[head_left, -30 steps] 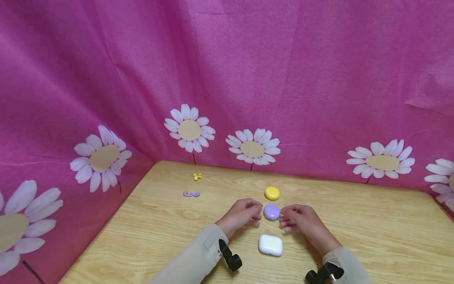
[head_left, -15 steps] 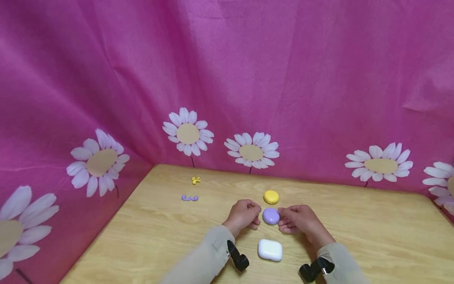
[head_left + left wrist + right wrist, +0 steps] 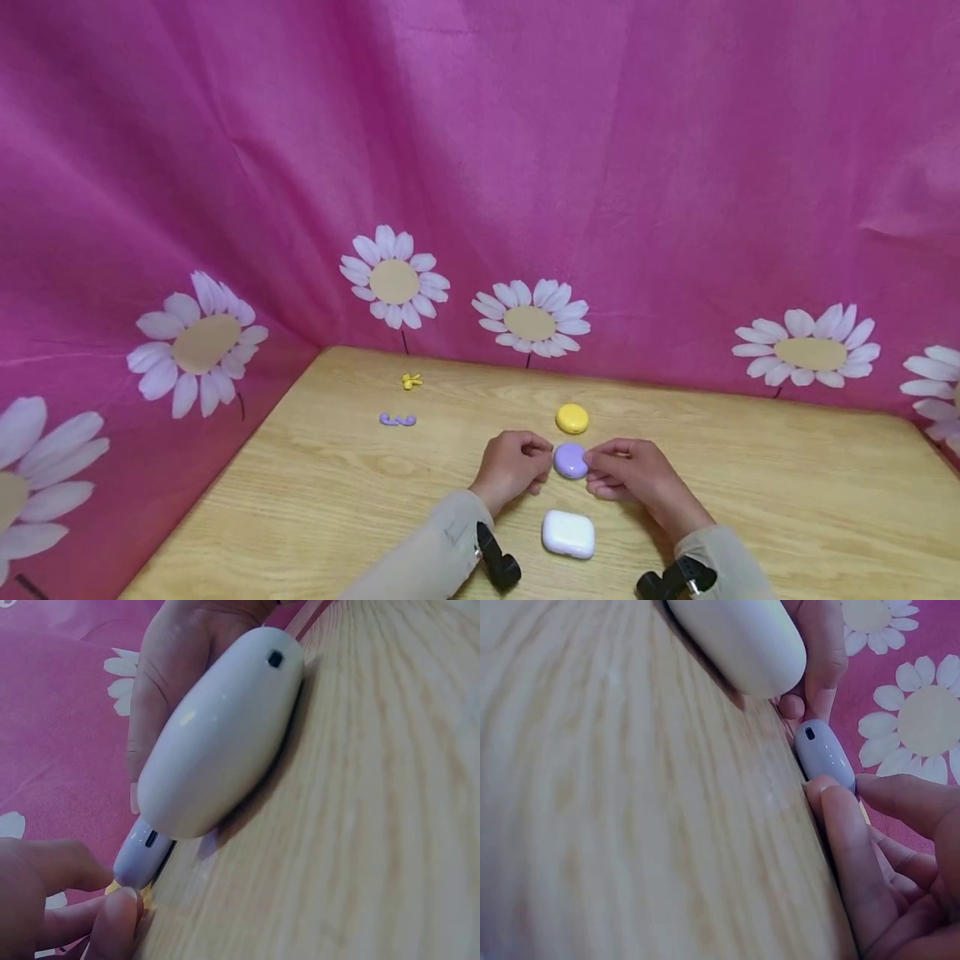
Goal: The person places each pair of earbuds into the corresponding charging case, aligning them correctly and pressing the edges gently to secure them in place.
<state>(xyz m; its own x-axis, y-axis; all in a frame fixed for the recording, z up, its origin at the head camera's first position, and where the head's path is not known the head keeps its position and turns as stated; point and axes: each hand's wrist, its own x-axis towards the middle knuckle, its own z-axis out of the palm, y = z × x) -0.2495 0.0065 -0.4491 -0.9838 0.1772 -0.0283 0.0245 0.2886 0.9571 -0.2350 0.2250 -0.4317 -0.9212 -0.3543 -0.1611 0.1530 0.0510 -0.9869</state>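
A round purple earbud case (image 3: 570, 460) lies on the table between both hands. My left hand (image 3: 510, 467) has its thumb and index fingertip at the left edge of the case; in the left wrist view they pinch close at its end. From the other side, my right hand (image 3: 637, 475) pinches the right edge between thumb and index finger, as the right wrist view shows. Its remaining fingers curl beneath. The lid of the purple case (image 3: 825, 754) is down, and a charging port faces me. Nearer to me lies a white rounded earbud case (image 3: 568, 534), its lid closed.
Just behind the purple case sits a round yellow earbud case (image 3: 572, 418). At the far left of the wooden table (image 3: 300, 500) lie two purple earbuds (image 3: 397, 420) and, behind them, yellow earbuds (image 3: 412, 381). A pink curtain with daisies (image 3: 675, 167) hangs along the back.
Both hands have closed in on the purple case, the right fingertips now overlapping its edge. The cases and earbuds stay in place on the table; the head view has shifted slightly.
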